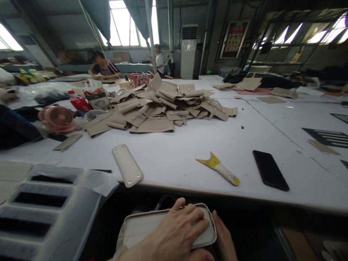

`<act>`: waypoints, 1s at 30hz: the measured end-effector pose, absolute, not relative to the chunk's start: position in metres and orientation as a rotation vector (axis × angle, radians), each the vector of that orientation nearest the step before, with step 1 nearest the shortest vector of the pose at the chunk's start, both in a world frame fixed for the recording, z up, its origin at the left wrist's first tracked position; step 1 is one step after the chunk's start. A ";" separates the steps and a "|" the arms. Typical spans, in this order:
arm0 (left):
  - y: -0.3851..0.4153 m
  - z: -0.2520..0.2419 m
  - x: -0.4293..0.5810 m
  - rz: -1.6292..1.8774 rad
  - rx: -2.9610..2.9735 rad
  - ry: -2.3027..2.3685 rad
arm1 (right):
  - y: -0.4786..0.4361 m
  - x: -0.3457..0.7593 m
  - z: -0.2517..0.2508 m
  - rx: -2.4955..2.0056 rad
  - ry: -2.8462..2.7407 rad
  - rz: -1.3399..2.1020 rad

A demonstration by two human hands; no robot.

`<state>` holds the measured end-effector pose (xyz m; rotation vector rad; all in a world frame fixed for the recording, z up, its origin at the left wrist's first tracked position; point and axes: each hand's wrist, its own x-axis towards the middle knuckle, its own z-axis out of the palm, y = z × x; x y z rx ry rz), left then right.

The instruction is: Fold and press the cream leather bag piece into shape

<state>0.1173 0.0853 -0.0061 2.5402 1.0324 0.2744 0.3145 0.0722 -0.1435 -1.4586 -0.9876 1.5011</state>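
My left hand (174, 232) lies flat on top of a beige rounded bag panel (141, 226) held below the table's front edge, in my lap. My right hand (224, 237) grips the panel's right end from the side and beneath. On the white table (190, 145) just ahead lies a long beige strip with studs (127, 165), and a yellow-tipped scraper tool (219, 168) sits to its right. A big heap of beige bag pieces (163, 105) fills the middle of the table.
A black phone (270, 169) lies at the right. A pink fan (57, 119), red packets and bags crowd the left. A grey slotted tray (40, 203) sits at my near left. Two people work at the far end of the room.
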 end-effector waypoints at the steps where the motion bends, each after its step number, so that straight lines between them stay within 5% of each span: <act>1: 0.085 -0.006 0.117 0.289 2.514 1.039 | 0.069 0.323 -0.138 -1.477 -1.032 1.484; 12: 0.100 0.008 0.122 0.220 2.601 1.023 | 0.065 0.326 -0.075 -1.543 -1.756 1.086; 20: 0.149 -0.004 0.129 0.394 2.432 0.909 | 0.061 0.325 -0.075 -1.619 -1.811 0.911; 30: 0.177 -0.022 0.129 0.196 2.214 0.672 | 0.049 0.303 -0.069 -1.580 -1.656 0.814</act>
